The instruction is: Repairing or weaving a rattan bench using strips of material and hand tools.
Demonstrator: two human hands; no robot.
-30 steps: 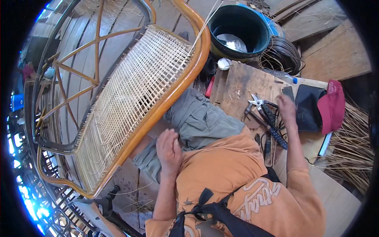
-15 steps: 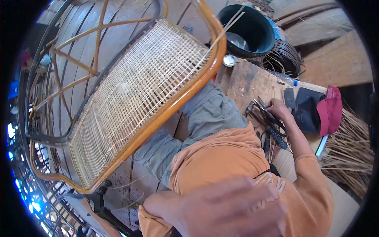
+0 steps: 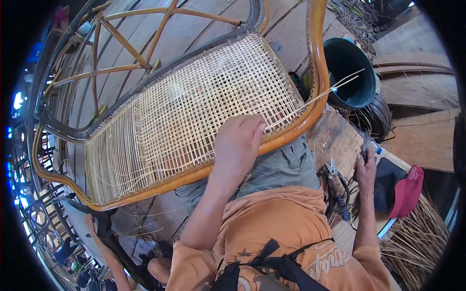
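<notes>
A pale woven cane panel (image 3: 184, 106), set in a glossy orange-brown rattan frame (image 3: 187, 178), lies across my lap. My left hand (image 3: 235, 145) rests over its near right part, fingers bent and pressed together; what they hold, if anything, is hidden. Loose cane strands (image 3: 335, 88) stick out past the frame at the right corner. At the wooden board (image 3: 335, 133) on my right, my right hand (image 3: 366, 169) is closed around a dark grey flat piece (image 3: 364, 143), mostly covered by the fingers. Nearby lie pliers (image 3: 332, 168) with other tools.
A dark green bucket (image 3: 357, 94) stands beyond the board, with a dark coil of strands (image 3: 374, 119) beside it. To the right are a black pouch (image 3: 388, 179), a red cloth piece (image 3: 408, 191) and cane bundles (image 3: 412, 247). Another person's arm (image 3: 109, 257) shows at lower left.
My left hand has gone from in front of my chest onto the panel. My right hand has left the tools for the dark grey piece. The view has shifted, and the panel sits flatter.
</notes>
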